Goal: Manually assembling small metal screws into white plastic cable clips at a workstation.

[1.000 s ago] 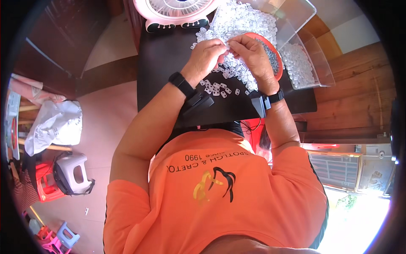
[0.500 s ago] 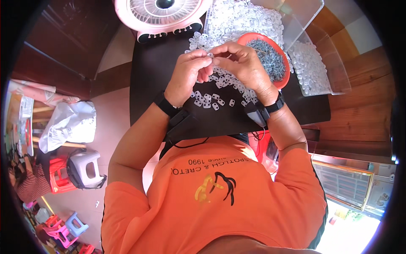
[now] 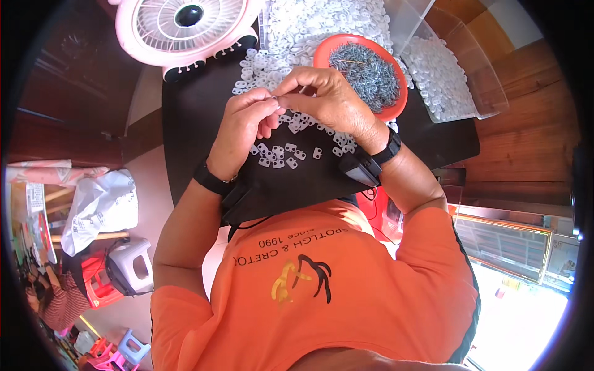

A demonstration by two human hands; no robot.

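Note:
My left hand [image 3: 246, 123] and my right hand [image 3: 334, 102] meet fingertip to fingertip above the dark table. Both are closed in a pinch. A tiny piece sits between the fingertips, largely covered by them; half a second ago a small white plastic piece showed there. Beneath and beyond the hands lie many loose white plastic pieces [image 3: 291, 123] with holes in them. A smaller group of these pieces [image 3: 276, 156] lies nearer to me. Just beyond my right hand stands a red-orange bowl [image 3: 402, 102] full of small grey metal parts [image 3: 365, 77], a thin stick lying on top.
A pink fan [image 3: 189, 62] stands at the table's far left. A large heap of white pieces [image 3: 328, 25] fills the back, beside a clear plastic bin [image 3: 495, 108] holding more. The dark table's [image 3: 198, 142] edge runs close to my body. Stools [image 3: 133, 266] stand on the floor at left.
The whole view has shifted, so the table things appear further left. My fingertips now cover the white plastic piece that showed between them before. Both hands remain together.

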